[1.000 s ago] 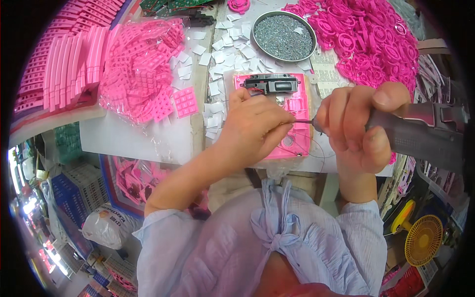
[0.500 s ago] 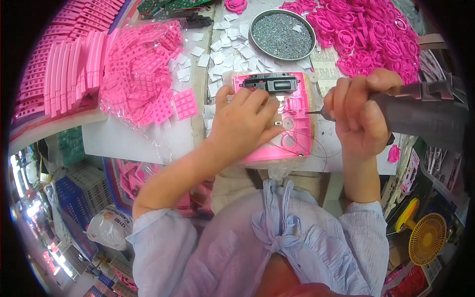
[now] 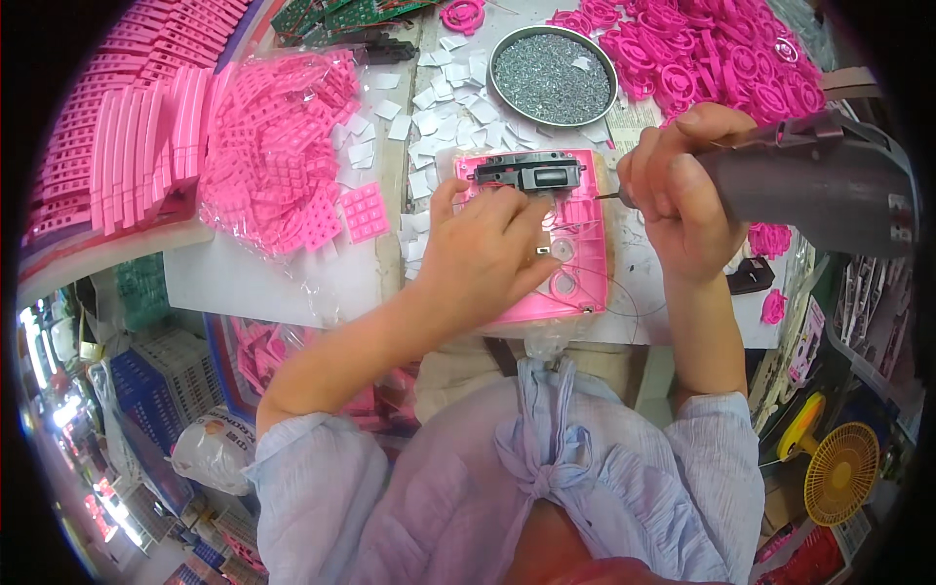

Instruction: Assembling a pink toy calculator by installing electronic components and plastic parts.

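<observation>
A pink plastic housing (image 3: 526, 310) lies open side up on the work table in front of me. Along its far edge sits a black rectangular module (image 3: 558, 176). My left hand (image 3: 480, 242) rests over the housing's left half with thumb and fingers apart; some fingertips are near the module, and what lies under the palm is hidden. My right hand (image 3: 690, 200) is wrapped around a dark grey electric screwdriver (image 3: 804, 177), held nearly level. Its thin bit points left, over the housing's right side. Thin wires (image 3: 634, 314) loop out past the housing's near right corner.
Beyond the housing stands a round metal dish (image 3: 553, 124) full of small screws. White paper squares (image 3: 458, 117) lie scattered left of it. Pink rings (image 3: 702, 58) are heaped far right, bagged pink keypads (image 3: 278, 146) lie left, and a black part (image 3: 749, 277) sits right.
My right hand and the screwdriver have shifted slightly left and away from me, and the tool's body has swung upward in the picture. The left hand has stayed nearly in place.
</observation>
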`<state>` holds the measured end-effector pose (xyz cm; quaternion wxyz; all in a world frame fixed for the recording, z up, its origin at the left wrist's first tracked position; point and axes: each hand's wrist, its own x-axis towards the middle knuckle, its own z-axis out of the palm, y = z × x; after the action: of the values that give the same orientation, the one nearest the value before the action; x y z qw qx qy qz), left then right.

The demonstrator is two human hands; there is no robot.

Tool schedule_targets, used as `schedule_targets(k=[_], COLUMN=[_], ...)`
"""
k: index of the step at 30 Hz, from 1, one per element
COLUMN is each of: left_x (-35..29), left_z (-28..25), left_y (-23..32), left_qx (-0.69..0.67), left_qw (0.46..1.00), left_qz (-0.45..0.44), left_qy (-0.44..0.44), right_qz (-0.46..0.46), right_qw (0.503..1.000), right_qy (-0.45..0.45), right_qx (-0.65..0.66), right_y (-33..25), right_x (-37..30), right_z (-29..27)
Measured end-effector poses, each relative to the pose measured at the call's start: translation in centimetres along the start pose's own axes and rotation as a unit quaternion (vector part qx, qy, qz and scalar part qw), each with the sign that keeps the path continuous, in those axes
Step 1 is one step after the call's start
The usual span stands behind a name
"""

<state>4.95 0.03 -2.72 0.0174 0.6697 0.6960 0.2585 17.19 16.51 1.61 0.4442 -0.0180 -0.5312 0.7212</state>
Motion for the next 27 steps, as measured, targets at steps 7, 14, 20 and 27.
schedule_targets(k=[7, 14, 20, 27], left_x=[-0.4, 1.1, 2.5, 2.4], left_z=[0.0, -1.8, -2.3, 0.3], left_y=[-0.3, -0.6, -1.8, -3.1], left_qx=[0.082, 0.129, 0.006, -0.009], left_qw=[0.993, 0.969, 0.996, 0.998], left_qz=[0.046, 0.16, 0.021, -0.024], left_qy=[-0.069, -0.138, 0.085, 0.058], right_qz=[0.011, -0.005, -0.039, -0.028], right_qw=[1.0, 1.0, 0.999, 0.981], right_qy=[-0.012, 0.009, 0.017, -0.011], right_qx=[0.0, -0.012, -0.031, -0.19], right_y=[0.0, 0.7, 2.4, 4.9], right_x=[0.2, 1.2, 2.6, 2.2], right_z=[0.5, 0.7, 0.9, 0.9])
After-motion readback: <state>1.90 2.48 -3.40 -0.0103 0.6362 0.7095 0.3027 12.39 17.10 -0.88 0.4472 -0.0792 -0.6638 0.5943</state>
